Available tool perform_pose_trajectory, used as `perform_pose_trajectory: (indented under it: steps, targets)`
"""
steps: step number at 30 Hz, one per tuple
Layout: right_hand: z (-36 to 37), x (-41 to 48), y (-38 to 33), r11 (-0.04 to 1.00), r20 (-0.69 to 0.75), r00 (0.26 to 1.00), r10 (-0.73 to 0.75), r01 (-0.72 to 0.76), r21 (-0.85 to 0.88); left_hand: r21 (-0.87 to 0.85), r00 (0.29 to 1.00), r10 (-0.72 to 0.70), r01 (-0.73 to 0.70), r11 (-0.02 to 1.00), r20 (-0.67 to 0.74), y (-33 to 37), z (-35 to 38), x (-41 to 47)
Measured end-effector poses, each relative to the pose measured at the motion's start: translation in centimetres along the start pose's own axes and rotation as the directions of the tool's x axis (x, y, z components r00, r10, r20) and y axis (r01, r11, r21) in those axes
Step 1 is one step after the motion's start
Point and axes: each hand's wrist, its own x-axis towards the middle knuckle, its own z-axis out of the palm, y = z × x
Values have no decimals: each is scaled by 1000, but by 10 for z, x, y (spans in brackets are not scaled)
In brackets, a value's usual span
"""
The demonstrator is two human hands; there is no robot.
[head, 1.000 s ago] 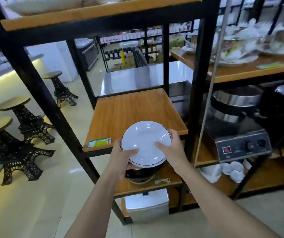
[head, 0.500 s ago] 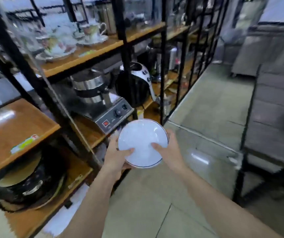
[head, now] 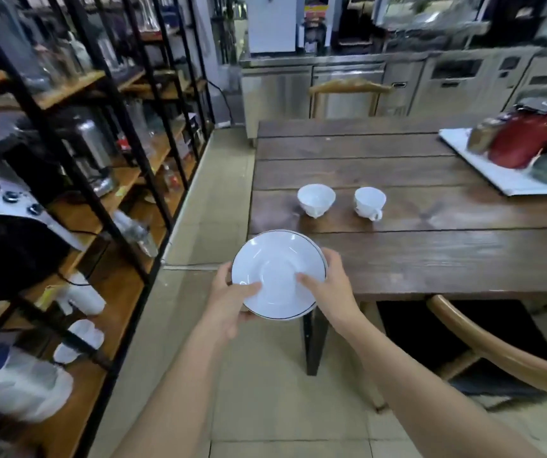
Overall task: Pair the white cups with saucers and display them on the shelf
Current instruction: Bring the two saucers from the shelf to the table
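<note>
Now both hands, left and right, grip the saucers near the tabletop; two cups stand beyond.

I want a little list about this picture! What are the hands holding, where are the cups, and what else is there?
held: white saucers, seemingly a stack, with a dark rim line
left hand: grips the saucers' left edge, thumb on top
right hand: grips the right edge, thumb on top
cups: two white cups on the wooden table, left cup and right cup, apart
right cup handle: points toward the camera
cups on saucers: not yet
shelf: on the left, black frame, wooden boards
</note>
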Motion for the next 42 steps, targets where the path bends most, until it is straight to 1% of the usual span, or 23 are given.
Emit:
perform_pose_trajectory:
  steps: [5,8,12,15,18,21,25,31,42]
  targets:
    - [-65,38,16,998,-147,988,53,-49,29,60,996,-45,41,997,75,0,78,44]
    - [-88,59,25,996,-198,977,84,-81,22,105,993,-79,69,992,91,1,108,66]
    - [-106,89,42,988,-237,962,139,-152,-36,137,984,-141,126,983,106,-4,136,94]
    - [-114,110,51,979,-251,953,168,-190,-67,184,973,-200,177,967,114,-6,146,122]
    - [-116,127,62,964,-269,934,234,-259,-61,224,955,-262,228,948,138,-8,151,147]
    - [-116,144,72,943,-281,911,303,-329,-49,248,956,-266,229,941,124,-11,157,170]
    - [-117,165,81,920,-271,903,334,-375,-117,287,966,-247,216,933,73,-20,158,192]
    - [-116,188,87,895,-253,912,324,-382,-231,246,977,-204,185,952,56,-28,158,214]
    - [-123,200,97,869,-249,924,289,-362,-337,245,976,-219,211,946,3,-40,166,229]
